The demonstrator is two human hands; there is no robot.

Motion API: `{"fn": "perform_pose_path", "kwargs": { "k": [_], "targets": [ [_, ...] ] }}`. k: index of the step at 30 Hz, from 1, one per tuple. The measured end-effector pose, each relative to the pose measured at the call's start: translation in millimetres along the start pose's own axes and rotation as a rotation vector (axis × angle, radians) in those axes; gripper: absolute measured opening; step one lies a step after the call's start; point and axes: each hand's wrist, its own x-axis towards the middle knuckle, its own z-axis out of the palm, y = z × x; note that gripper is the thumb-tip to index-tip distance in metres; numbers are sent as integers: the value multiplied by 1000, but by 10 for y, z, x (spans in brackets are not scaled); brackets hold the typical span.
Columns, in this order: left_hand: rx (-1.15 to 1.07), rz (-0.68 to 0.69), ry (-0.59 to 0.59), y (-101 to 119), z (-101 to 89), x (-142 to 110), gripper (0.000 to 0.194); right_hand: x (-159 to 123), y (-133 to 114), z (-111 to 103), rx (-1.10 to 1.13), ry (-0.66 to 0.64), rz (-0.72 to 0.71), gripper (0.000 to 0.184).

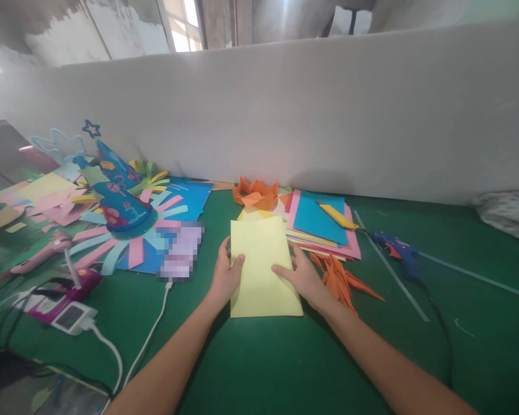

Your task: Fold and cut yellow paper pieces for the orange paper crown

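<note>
The left hand and the right hand hold a pale yellow paper sheet between them, one at each side, thumbs on its upper face and fingers around its side edges. The sheet is over the middle of the green tabletop, its long sides running toward the far edge; whether it rests there or is slightly raised, I cannot tell.

Just beyond it, near the far edge, sits an orange paper crown. To the right of the crown lies a stack of coloured paper with a yellow utility knife on top. Orange folded paper lies just beside the right hand, and a blue glue gun lies farther toward the right edge. Toward the left edge stands a blue party hat ringed with coloured strips; a power strip lies near the near left corner.
</note>
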Motion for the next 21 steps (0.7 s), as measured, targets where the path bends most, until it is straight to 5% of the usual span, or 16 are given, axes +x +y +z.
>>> {"fn": "perform_pose_path", "kwargs": {
  "k": [21],
  "targets": [
    [-52, 3, 48, 26, -12, 22, 67, -16, -14, -8, 112, -7, 28, 77]
  ]
}}
